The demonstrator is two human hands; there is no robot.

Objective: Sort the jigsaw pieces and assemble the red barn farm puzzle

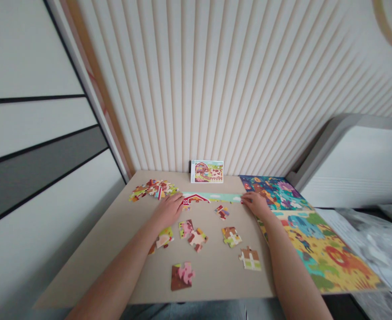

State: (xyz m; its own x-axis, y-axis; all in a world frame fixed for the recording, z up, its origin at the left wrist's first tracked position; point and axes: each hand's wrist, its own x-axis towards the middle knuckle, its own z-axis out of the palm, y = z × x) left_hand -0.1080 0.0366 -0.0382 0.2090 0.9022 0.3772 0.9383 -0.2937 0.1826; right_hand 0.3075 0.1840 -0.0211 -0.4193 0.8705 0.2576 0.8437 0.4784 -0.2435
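Note:
A joined strip of puzzle pieces (212,198) with a red barn and pale sky lies across the far part of a tan board (115,249). My left hand (169,209) rests flat on the strip's left end, fingers stretched out. My right hand (256,203) touches the strip's right end with its fingertips, fingers loosely extended. Several loose joined clumps (196,238) lie between my forearms, one pink-and-brown clump (181,275) nearest me. A heap of loose pieces (153,189) sits at the far left.
The puzzle's reference picture (207,171) leans against the ribbed wall. A finished colourful puzzle (316,240) lies along the board's right side. A white unit (359,169) and crumpled plastic (376,249) sit at the right.

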